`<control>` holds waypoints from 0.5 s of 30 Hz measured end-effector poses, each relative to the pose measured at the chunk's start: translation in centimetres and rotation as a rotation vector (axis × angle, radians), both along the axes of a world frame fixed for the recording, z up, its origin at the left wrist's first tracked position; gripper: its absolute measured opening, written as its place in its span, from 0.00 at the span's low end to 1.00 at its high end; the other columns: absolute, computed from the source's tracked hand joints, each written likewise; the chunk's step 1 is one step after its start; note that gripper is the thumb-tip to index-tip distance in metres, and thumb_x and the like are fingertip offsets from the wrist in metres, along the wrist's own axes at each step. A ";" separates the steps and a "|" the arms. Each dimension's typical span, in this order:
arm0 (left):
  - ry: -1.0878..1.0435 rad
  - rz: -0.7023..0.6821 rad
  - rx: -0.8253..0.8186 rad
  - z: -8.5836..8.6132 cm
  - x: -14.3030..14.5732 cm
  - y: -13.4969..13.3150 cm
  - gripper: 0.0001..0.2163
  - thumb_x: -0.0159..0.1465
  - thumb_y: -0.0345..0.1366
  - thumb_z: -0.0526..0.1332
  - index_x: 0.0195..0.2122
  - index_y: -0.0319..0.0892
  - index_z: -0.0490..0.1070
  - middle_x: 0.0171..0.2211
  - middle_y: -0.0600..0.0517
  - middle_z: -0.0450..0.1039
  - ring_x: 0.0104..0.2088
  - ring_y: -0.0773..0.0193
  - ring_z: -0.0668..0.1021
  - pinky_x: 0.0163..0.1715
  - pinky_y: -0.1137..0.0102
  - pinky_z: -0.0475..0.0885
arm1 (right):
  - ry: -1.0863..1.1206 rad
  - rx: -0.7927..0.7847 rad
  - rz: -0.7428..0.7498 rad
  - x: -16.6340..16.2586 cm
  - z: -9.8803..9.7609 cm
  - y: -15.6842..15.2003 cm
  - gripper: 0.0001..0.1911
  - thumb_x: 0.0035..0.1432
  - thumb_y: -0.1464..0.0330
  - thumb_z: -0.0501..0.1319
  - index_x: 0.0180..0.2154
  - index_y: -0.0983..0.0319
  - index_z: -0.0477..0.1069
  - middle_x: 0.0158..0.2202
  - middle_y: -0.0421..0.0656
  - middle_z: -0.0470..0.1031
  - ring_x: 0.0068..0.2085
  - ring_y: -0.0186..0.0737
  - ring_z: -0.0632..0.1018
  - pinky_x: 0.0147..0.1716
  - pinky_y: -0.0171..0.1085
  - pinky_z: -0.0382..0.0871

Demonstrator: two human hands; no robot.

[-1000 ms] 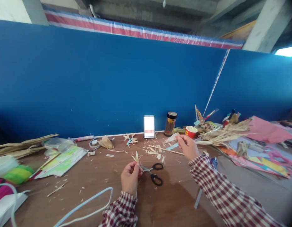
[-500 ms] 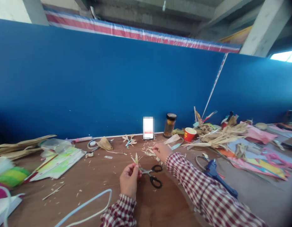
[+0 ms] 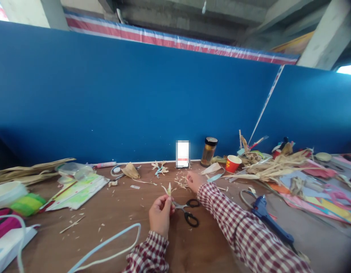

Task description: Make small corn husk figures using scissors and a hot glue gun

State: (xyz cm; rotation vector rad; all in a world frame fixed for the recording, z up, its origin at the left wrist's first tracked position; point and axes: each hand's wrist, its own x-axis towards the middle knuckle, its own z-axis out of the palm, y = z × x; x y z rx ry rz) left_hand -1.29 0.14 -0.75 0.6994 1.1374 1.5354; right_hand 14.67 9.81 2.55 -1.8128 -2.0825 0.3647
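Observation:
Between the thumb and fingers of my left hand [image 3: 160,214] is a small pale corn-husk flower [image 3: 169,189], its narrow petals pointing up. My right hand [image 3: 194,181] reaches farther out, over a scatter of pale husk slivers [image 3: 181,182]; its fingertips are down among them, and whether they pinch one is too small to see. Beside my left hand lies a pair of black-handled scissors [image 3: 190,213], blades partly hidden behind the fingers. Beyond the left hand rests a leaf-like husk piece with a light-blue stem [image 3: 159,169].
A phone [image 3: 182,154] stands against the blue partition, beside a dark-lidded jar [image 3: 209,152] and a red paper cup [image 3: 233,164]. Right of my sleeve lies a blue glue gun [image 3: 270,220]. Dried husks [image 3: 277,165] pile at right; a pale cord [image 3: 109,242] loops at front left.
The whole view has shifted, so things appear slightly farther right. My left hand still holds the husk flower; my right hand remains at the slivers, with its fingers slightly lower.

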 end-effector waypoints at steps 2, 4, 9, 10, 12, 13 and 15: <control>-0.004 -0.008 -0.002 0.0 0.0 -0.1 0.14 0.46 0.40 0.65 0.29 0.36 0.70 0.24 0.52 0.72 0.20 0.71 0.72 0.19 0.76 0.68 | 0.052 0.017 0.007 0.5 0.1 -0.3 0.05 0.51 0.71 0.55 0.32 0.60 0.68 0.23 0.39 0.71 0.25 0.34 0.69 0.24 0.31 0.56; -0.010 -0.008 -0.003 0.0 0.0 -0.1 0.14 0.45 0.40 0.65 0.29 0.36 0.70 0.23 0.52 0.72 0.20 0.71 0.72 0.19 0.76 0.69 | 0.106 0.033 0.015 0.9 0.2 -0.5 0.06 0.52 0.70 0.54 0.34 0.60 0.68 0.23 0.39 0.71 0.25 0.33 0.69 0.25 0.31 0.57; -0.016 -0.013 -0.007 -0.1 -0.1 -0.2 0.15 0.45 0.40 0.65 0.30 0.36 0.71 0.25 0.50 0.73 0.21 0.70 0.73 0.20 0.75 0.70 | 0.243 0.045 0.088 2.0 1.2 -0.5 0.06 0.49 0.68 0.57 0.27 0.62 0.71 0.29 0.42 0.73 0.31 0.36 0.71 0.31 0.33 0.60; -0.013 -0.016 -0.005 -0.1 -0.1 -0.2 0.15 0.45 0.40 0.65 0.30 0.36 0.71 0.25 0.50 0.73 0.21 0.70 0.73 0.20 0.75 0.70 | 0.274 0.038 0.106 2.2 1.5 -0.5 0.06 0.48 0.67 0.58 0.27 0.62 0.72 0.29 0.42 0.73 0.32 0.36 0.71 0.31 0.33 0.60; -0.005 -0.017 0.004 -0.1 -0.1 -0.2 0.14 0.46 0.40 0.65 0.30 0.35 0.70 0.25 0.50 0.73 0.21 0.70 0.73 0.20 0.75 0.70 | 0.338 0.015 0.129 2.6 2.0 -0.6 0.08 0.48 0.65 0.58 0.27 0.63 0.73 0.28 0.42 0.73 0.30 0.36 0.71 0.29 0.33 0.61; -0.002 -0.016 0.009 -0.1 -0.1 -0.2 0.14 0.46 0.40 0.65 0.30 0.35 0.70 0.25 0.49 0.73 0.21 0.70 0.72 0.20 0.75 0.70 | 0.370 0.009 0.132 2.8 2.2 -0.6 0.09 0.48 0.65 0.58 0.27 0.63 0.72 0.27 0.42 0.73 0.29 0.36 0.71 0.28 0.33 0.62; -0.004 -0.017 0.013 -0.1 -0.1 -0.2 0.14 0.46 0.40 0.65 0.30 0.35 0.70 0.25 0.49 0.73 0.21 0.70 0.72 0.20 0.75 0.69 | 0.436 0.007 0.122 3.1 2.5 -0.9 0.09 0.47 0.65 0.58 0.26 0.64 0.72 0.25 0.42 0.72 0.27 0.35 0.70 0.26 0.32 0.62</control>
